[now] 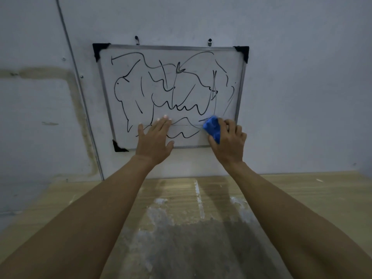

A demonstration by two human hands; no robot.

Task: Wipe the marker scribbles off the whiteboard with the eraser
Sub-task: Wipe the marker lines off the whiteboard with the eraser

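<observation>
A whiteboard (pixel 207 57) with a metal frame and black corner caps hangs on the wall, covered in black marker scribbles (pixel 161 93). My left hand (pixel 155 137) presses flat on the board's lower middle, fingers straight. My right hand (pixel 229 141) grips a blue eraser (pixel 212 127) and holds it against the board near its lower right corner. That corner is hidden behind my right hand.
Two hooks (pixel 210 42) hold the board on the pale wall. A thin conduit (pixel 80 93) runs down the wall left of the board. Below lies a worn wooden tabletop (pixel 181 228) with grey and white patches.
</observation>
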